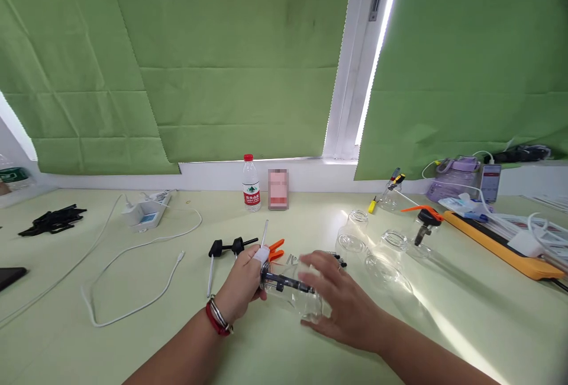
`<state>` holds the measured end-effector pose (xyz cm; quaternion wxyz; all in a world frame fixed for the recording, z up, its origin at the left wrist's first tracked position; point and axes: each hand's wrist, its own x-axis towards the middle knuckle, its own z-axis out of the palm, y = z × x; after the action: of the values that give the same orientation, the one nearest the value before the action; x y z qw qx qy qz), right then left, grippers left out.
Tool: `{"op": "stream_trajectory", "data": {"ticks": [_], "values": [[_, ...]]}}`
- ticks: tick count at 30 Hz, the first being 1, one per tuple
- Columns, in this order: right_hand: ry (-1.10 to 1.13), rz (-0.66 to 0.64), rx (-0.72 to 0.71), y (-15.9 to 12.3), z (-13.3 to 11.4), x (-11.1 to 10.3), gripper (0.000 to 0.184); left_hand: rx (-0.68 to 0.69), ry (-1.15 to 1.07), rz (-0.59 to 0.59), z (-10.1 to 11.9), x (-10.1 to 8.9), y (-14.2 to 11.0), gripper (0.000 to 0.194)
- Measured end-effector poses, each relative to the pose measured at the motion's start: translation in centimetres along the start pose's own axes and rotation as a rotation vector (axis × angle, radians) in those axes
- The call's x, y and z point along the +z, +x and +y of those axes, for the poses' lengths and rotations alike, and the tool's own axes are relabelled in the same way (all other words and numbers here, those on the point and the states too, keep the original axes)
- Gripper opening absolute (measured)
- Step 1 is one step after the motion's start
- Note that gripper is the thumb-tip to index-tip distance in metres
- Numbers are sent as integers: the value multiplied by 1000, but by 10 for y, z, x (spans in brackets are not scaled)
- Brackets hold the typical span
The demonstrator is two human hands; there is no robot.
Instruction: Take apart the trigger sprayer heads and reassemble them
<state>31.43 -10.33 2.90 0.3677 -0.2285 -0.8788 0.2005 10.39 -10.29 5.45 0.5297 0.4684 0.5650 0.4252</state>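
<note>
A clear glass jar (293, 302) lies tilted on its side between my hands, with a black rod-like mechanism (288, 282) inside it. My left hand (243, 281) is closed round the jar's neck, where a metal ring shows; a thin metal rod (265, 232) rises beside its thumb. Round the jar's base end curves my right hand (344, 302), fingers over the top and thumb below, slightly blurred. Just beyond my left hand lie black crank-like parts with metal rods (226, 248) and an orange-handled tool (276, 250). Small springs (331, 253) lie behind my right hand, partly hidden.
To the right stand clear glass jars (388, 258), one more with a black and orange top (428, 217), and screwdrivers (393, 181) in a glass container. A water bottle (251, 187) stands at the back. A white cable (133, 247) and power strip (148, 210) lie left.
</note>
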Motion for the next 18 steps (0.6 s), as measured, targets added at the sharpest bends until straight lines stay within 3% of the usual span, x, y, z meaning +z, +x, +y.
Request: {"op": "stream_trajectory", "data": {"ticks": [2, 4, 5, 7, 9, 11, 14, 16, 18], "values": [[214, 32, 227, 0, 2, 4, 77, 115, -5, 63, -4, 0, 1, 31], [406, -13, 446, -1, 2, 8, 65, 235, 19, 106, -9, 0, 3, 32], [412, -47, 481, -1, 2, 9, 58, 264, 29, 111, -10, 0, 4, 32], [220, -85, 363, -1, -1, 7, 55, 233, 14, 91, -12, -1, 7, 32], [-32, -77, 131, 1, -4, 2, 56, 160, -27, 65, -11, -2, 7, 33], [-60, -52, 76, 2, -7, -3, 62, 158, -42, 76, -11, -2, 7, 34], [360, -21, 427, 4, -4, -3, 67, 328, 33, 96, -12, -1, 4, 32], [620, -128, 659, 4, -2, 0, 60, 468, 129, 101, -13, -1, 3, 29], [576, -213, 693, 3, -1, 2, 60, 517, 194, 110, -14, -1, 4, 28]]}}
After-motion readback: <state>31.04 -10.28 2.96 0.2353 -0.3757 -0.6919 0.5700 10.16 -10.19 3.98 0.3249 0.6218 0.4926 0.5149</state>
